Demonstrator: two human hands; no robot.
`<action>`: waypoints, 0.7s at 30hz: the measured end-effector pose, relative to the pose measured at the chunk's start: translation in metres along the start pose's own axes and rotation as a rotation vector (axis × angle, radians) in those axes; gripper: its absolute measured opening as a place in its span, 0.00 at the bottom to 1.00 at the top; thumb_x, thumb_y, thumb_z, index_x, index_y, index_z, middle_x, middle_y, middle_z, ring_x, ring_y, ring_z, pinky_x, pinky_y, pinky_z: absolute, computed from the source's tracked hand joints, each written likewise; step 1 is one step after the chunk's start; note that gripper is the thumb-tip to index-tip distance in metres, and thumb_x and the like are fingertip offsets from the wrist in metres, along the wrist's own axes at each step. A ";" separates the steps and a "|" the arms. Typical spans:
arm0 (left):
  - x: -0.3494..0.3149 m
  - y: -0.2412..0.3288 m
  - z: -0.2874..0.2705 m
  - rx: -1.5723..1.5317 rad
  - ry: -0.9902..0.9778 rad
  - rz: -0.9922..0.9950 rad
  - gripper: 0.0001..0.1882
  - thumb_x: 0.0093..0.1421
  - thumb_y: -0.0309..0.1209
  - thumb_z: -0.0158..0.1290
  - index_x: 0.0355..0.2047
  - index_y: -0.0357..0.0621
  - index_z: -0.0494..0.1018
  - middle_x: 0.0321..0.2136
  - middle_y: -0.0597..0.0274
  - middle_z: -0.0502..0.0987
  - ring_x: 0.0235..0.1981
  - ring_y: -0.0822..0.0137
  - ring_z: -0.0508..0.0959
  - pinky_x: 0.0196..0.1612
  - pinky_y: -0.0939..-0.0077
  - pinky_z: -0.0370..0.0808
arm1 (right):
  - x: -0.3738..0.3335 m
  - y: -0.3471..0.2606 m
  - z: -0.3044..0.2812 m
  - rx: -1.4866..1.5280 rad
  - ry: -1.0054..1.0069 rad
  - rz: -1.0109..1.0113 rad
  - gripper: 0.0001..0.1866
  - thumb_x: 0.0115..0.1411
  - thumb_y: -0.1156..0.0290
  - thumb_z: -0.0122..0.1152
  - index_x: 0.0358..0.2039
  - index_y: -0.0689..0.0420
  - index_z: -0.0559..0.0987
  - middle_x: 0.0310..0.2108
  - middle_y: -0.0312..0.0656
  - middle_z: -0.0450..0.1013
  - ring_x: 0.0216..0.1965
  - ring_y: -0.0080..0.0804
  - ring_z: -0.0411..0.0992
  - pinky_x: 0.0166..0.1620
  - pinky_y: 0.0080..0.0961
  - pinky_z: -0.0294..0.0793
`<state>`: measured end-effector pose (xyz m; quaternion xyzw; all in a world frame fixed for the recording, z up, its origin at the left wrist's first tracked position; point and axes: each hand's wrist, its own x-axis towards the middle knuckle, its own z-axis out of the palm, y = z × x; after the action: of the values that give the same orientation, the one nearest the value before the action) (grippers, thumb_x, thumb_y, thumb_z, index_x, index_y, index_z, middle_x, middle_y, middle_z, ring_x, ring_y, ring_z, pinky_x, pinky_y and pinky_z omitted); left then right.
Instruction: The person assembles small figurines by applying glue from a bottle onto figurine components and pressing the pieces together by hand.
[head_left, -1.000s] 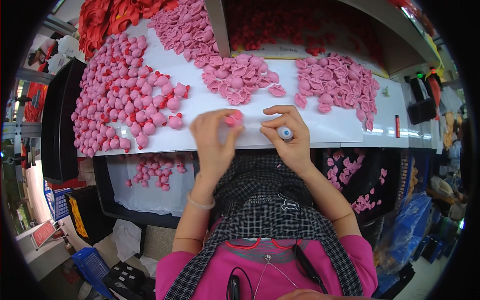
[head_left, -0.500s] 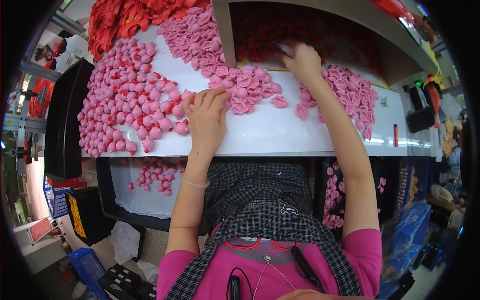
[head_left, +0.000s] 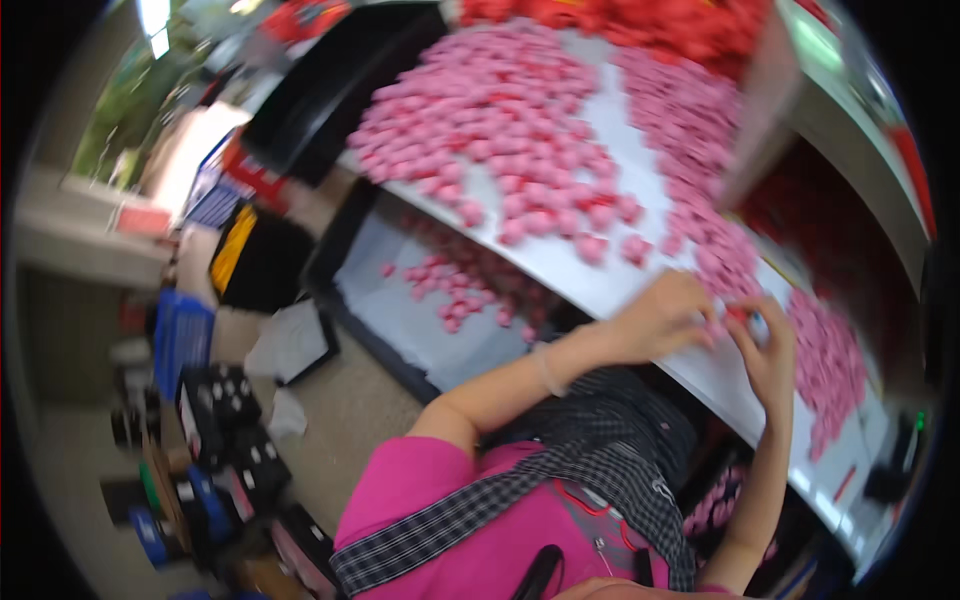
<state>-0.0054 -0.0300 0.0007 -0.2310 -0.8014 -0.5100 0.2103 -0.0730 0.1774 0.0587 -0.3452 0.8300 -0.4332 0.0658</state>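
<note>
Over the white table [head_left: 617,285], my two hands meet just in front of the pink pieces. My left hand [head_left: 665,318] is closed, its fingertips pinching a small pink piece [head_left: 714,328], blurred. Close beside it, my right hand [head_left: 770,355] pinches a small red piece [head_left: 738,314] against the pink one. A small white-and-blue thing [head_left: 758,326], perhaps a tube, also sits in the right hand; motion blur hides its kind. Nearest to both hands lie cupped, petal-like pink pieces [head_left: 725,255]. Farther left spread many round pink balls [head_left: 540,190] with red bits.
Red soft pieces [head_left: 640,25] heap at the far side. A grey shelf [head_left: 775,120] rises beyond my hands. Below the table edge an open drawer [head_left: 400,310] holds more pink balls. A black tray [head_left: 340,85] leans at the left end; blue crates [head_left: 183,340] stand lower left.
The view has swung, so the table now slants. My right hand has come back from under the shelf with a red piece; my left hand has moved from the pink pile to meet it.
</note>
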 end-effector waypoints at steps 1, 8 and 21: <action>-0.001 0.006 0.003 -0.063 -0.014 -0.011 0.13 0.54 0.36 0.64 0.36 0.47 0.75 0.33 0.62 0.74 0.40 0.59 0.73 0.48 0.63 0.65 | -0.006 -0.001 -0.001 0.004 -0.017 0.035 0.09 0.56 0.78 0.67 0.37 0.63 0.79 0.35 0.42 0.76 0.39 0.31 0.72 0.46 0.26 0.70; -0.018 0.014 0.000 -0.077 -0.061 -0.138 0.11 0.56 0.35 0.62 0.36 0.45 0.75 0.33 0.65 0.76 0.40 0.62 0.73 0.52 0.65 0.63 | -0.013 -0.004 0.006 0.213 -0.109 0.098 0.08 0.54 0.78 0.67 0.34 0.63 0.79 0.33 0.39 0.75 0.35 0.27 0.71 0.43 0.22 0.69; -0.021 0.010 0.008 -0.152 -0.100 -0.268 0.09 0.58 0.36 0.60 0.34 0.45 0.76 0.28 0.64 0.76 0.37 0.64 0.74 0.56 0.66 0.60 | -0.032 0.017 0.020 0.291 0.051 0.176 0.10 0.53 0.79 0.70 0.35 0.60 0.78 0.30 0.31 0.72 0.32 0.18 0.69 0.37 0.15 0.67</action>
<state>0.0165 -0.0219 -0.0069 -0.1623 -0.7936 -0.5807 0.0820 -0.0496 0.1906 0.0271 -0.2470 0.7870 -0.5498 0.1316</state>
